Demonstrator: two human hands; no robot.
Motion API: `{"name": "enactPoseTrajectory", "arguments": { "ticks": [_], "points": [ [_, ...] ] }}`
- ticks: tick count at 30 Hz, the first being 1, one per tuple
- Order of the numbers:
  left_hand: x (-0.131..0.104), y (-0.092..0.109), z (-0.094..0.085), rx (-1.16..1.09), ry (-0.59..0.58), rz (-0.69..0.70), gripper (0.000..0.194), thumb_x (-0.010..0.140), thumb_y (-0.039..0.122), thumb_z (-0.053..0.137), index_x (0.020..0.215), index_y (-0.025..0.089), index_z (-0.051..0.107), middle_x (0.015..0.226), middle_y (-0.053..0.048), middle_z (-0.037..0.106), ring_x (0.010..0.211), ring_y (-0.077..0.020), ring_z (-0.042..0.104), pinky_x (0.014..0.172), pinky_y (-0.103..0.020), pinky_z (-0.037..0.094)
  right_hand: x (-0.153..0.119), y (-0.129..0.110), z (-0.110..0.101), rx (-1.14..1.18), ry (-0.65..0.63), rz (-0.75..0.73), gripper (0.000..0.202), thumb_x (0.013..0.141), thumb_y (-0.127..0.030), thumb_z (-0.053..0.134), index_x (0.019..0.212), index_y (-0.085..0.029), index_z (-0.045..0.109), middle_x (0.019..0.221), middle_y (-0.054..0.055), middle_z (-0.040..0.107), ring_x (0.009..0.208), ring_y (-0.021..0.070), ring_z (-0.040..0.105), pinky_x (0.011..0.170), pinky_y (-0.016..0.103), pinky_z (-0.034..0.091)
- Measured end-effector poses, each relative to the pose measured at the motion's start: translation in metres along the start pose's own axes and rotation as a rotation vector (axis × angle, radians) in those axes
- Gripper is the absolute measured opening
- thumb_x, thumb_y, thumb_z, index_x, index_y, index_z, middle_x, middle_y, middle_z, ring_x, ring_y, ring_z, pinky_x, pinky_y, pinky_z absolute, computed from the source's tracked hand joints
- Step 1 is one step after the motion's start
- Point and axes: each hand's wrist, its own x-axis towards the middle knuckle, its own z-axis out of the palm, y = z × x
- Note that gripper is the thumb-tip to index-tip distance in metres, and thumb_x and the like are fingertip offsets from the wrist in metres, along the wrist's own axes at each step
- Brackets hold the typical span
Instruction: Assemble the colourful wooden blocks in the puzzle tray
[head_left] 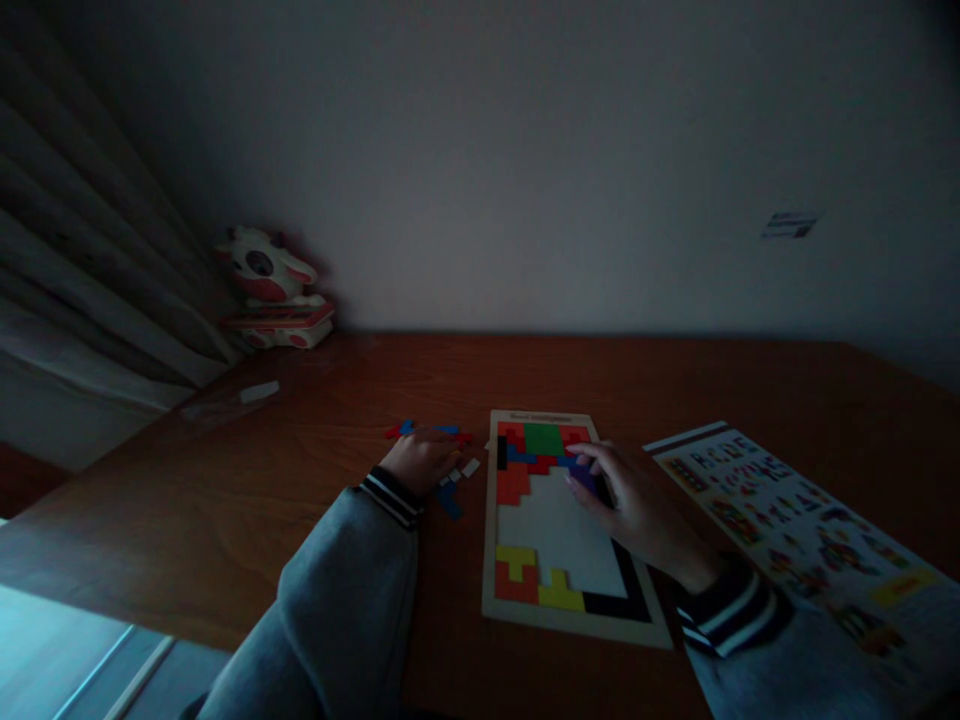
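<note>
A wooden puzzle board lies flat with colored block pieces along its top and bottom and a pale bare area in the middle. Over its right side is my right hand, thumb and index finger around a purple puzzle piece in the board. A green piece sits near the top, and a yellow piece near the bottom. My left hand rests palm down on loose pieces left of the board, fingers loosely extended. A blue piece and a white piece show beside it; others are partly hidden under the hand.
A printed sheet with colorful pictures lies right of the board, partly under my right sleeve. At the back left stands a cow-shaped toy. A white strip lies on the brown table. A curtain hangs at left.
</note>
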Motion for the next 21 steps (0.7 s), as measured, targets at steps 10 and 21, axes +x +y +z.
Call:
{"name": "enactPoseTrajectory", "arguments": {
  "ticks": [10,21],
  "points": [
    [0.001,0.007,0.002,-0.076,0.106,-0.027,0.019,0.089,0.031,0.061,0.096,0.023,0.077,0.097,-0.005,0.075,0.082,-0.0162,0.072,0.075,-0.025,0.059,0.001,0.000,-0.001,-0.001,0.008,-0.019,0.031,0.093,-0.037,0.054,0.122,-0.024,0.054,0.105,0.008,0.061,0.090,0.0220,0.061,0.081,0.040,0.053],
    [0.011,0.054,-0.004,-0.243,0.395,0.360,0.019,0.090,0.023,0.063,0.107,0.019,0.070,0.106,-0.008,0.072,0.090,-0.0158,0.070,0.082,-0.029,0.060,0.001,-0.010,0.002,0.123,0.027,-0.006,0.027,0.095,-0.035,0.055,0.119,-0.025,0.055,0.101,0.006,0.065,0.085,0.0180,0.064,0.078,0.035,0.056]
  ]
}}
